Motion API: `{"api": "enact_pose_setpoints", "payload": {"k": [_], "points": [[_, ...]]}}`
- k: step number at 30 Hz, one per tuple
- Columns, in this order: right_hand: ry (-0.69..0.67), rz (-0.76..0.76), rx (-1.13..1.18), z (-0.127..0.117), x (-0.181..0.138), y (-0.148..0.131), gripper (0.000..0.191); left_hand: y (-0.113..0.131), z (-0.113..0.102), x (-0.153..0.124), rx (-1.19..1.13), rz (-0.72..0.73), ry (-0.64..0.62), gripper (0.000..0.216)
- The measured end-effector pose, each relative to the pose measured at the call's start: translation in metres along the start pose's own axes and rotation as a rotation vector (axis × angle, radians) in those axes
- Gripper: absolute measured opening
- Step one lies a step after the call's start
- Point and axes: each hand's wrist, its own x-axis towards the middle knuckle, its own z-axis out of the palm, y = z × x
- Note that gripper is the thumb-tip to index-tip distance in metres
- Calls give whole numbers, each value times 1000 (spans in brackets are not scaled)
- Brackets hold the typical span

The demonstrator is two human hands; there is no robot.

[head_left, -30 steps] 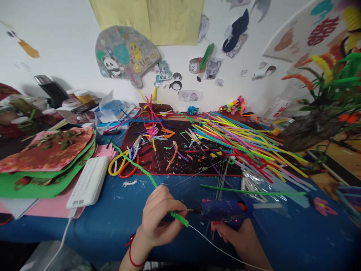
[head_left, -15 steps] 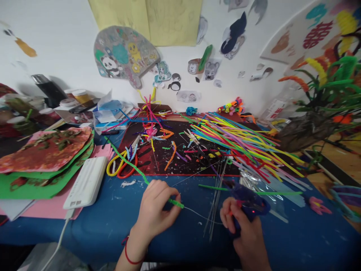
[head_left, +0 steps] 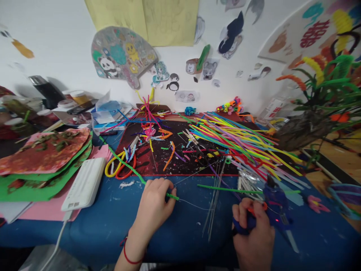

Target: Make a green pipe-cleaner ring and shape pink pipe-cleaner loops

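Pinched in my left hand (head_left: 155, 199) is a green pipe cleaner (head_left: 126, 164); its long twisted end runs up and left, and a short tip pokes out on the right. A thin strand (head_left: 194, 205) trails from that tip across the blue table. My right hand (head_left: 254, 229) is wrapped round the handle of a blue glue gun (head_left: 276, 205), with an orange trigger under the fingers and a small red light lit. The gun's nozzle points away from me. Just beyond, a straight green pipe cleaner (head_left: 217, 188) lies across several thin wires (head_left: 213, 214).
Yellow-and-red handled scissors (head_left: 121, 169) and dark scissors (head_left: 194, 139) lie on a dark mat with scraps. Colourful pipe cleaners (head_left: 239, 135) are heaped at the back right. A white power bank (head_left: 84, 184) sits left, beside painted papers (head_left: 42, 154). A pink flower (head_left: 317, 203) lies far right.
My right hand has moved right with the glue gun and turned it, so its nozzle points more away from me. My left hand has shifted slightly left, still pinching the green pipe cleaner.
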Motion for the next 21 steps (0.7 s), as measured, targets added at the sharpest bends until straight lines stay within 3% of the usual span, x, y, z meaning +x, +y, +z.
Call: {"api": "enact_pose_setpoints", "payload": {"k": [5, 10, 16, 21], "points": [[-36, 10, -36, 0, -1, 1, 20, 3, -11, -4, -171, 10, 4, 27], [-99, 26, -82, -1, -2, 1, 23, -1, -17, -8, -273, 32, 54, 11], [-83, 1, -140, 1, -4, 2, 23, -7, -10, -8, -339, -58, 308, 19], [-87, -61, -180, 4, -8, 4, 22, -12, -4, -6, -311, 29, 578, 16]]}}
